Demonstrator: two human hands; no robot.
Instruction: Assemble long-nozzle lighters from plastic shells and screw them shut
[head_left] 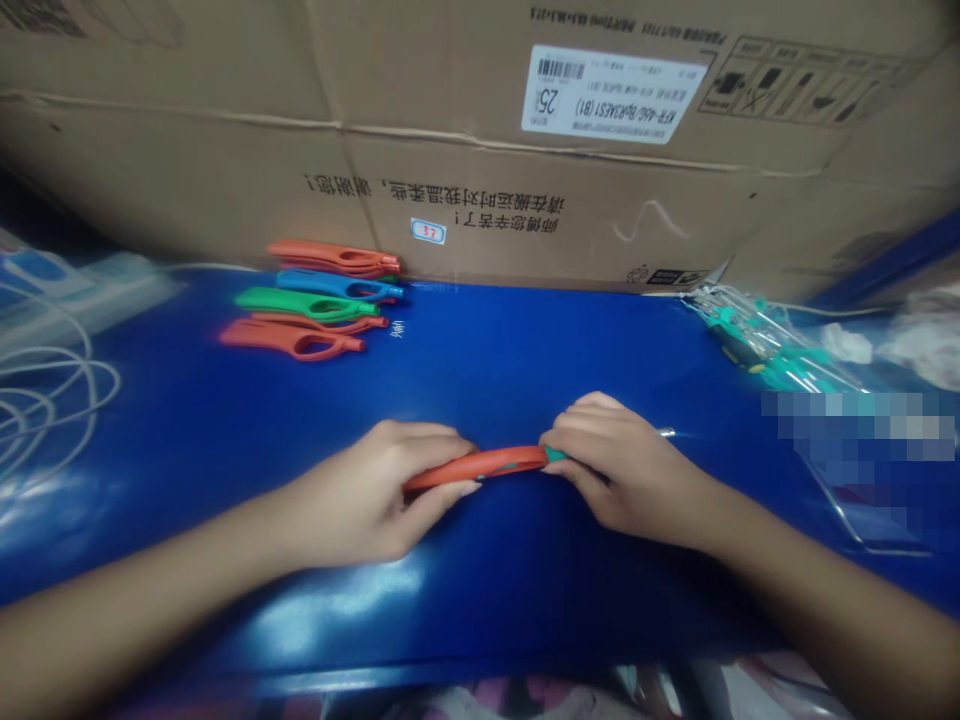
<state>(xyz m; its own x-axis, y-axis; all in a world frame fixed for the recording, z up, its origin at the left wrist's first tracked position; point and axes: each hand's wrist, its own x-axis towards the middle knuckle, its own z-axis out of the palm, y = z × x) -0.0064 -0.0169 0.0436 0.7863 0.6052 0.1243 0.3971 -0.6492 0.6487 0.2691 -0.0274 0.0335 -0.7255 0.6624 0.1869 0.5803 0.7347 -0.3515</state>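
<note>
My left fingers (431,438) are clamped on the near-left end of an orange lighter casing (484,465); my right fingers (581,445) pinch the teal piece (555,454) at its other end. That piece meets the casing, but I cannot tell whether it is fully seated. A metallic tip (667,433) shows behind my right fingers. Beyond my left fingers, more casings (277,301) lie unheld on the bench (525,370); beyond my right, bundled metal rods (795,350) with teal parts lie untouched.
</note>
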